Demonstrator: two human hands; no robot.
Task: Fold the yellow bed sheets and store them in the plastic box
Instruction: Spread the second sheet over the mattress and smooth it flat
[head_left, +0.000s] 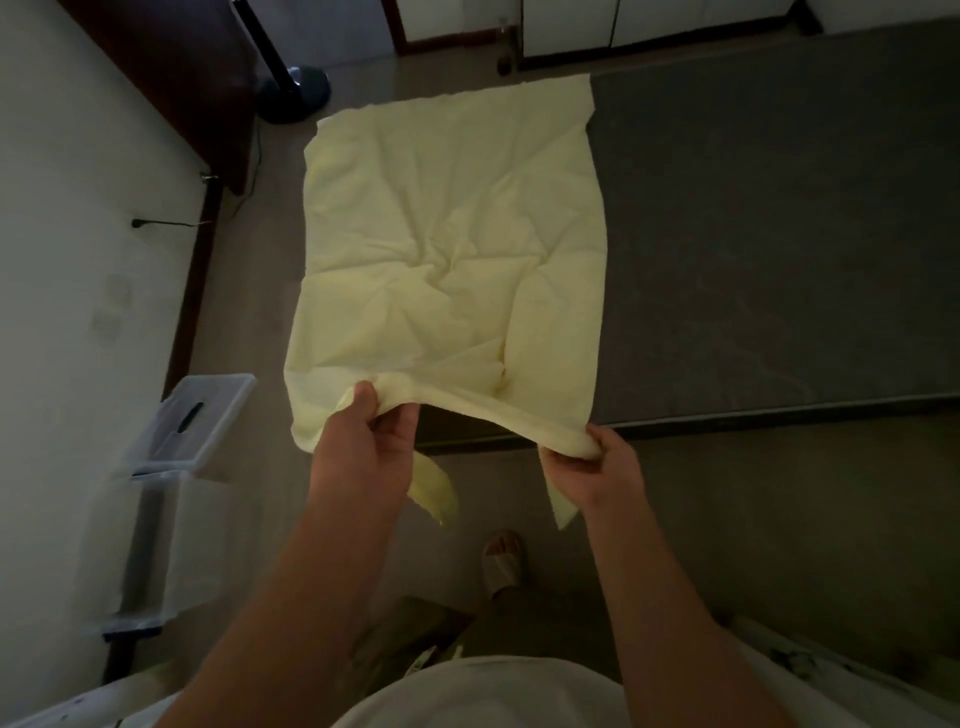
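Note:
A pale yellow bed sheet (447, 244), folded to a wrinkled square, lies across the left end of a grey mattress (769, 234). Its near edge hangs off the mattress. My left hand (371, 431) grips that edge near its left corner, and a loose corner dangles below the hand. At the right corner, my right hand (597, 467) pinches the bunched hem. A clear plastic box (156, 530) stands on the floor at the left, with its lid (202, 421) propped up at the far end.
A white wall runs along the left, with a cable and a plug on it. A fan base (293, 91) stands on the floor at the back. My slippered foot (504, 564) is on the floor below the sheet. A dark door is at the back left.

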